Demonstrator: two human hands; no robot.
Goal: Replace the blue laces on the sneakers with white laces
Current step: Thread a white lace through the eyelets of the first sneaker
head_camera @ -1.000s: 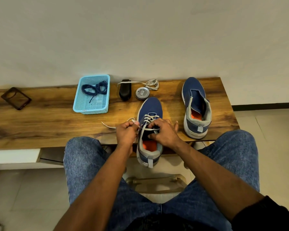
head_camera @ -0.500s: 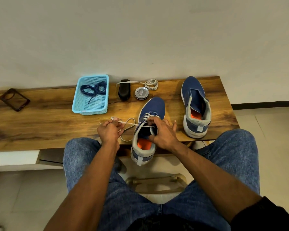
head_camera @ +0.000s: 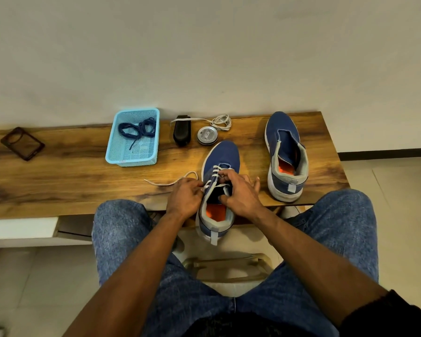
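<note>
wall (head_camera: 204, 45): plain pale | bench (head_camera: 58, 186): wood | floor (head_camera: 399, 190): light tiles

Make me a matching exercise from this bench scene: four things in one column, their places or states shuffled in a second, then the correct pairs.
1. blue laces
2. spare white lace
3. near sneaker
4. far sneaker

A. no lace, right end of bench
B. in the blue basket
C. partly laced in white, between both hands
D. loose beside the round tin

Pairs: 1-B, 2-D, 3-C, 4-A
</note>
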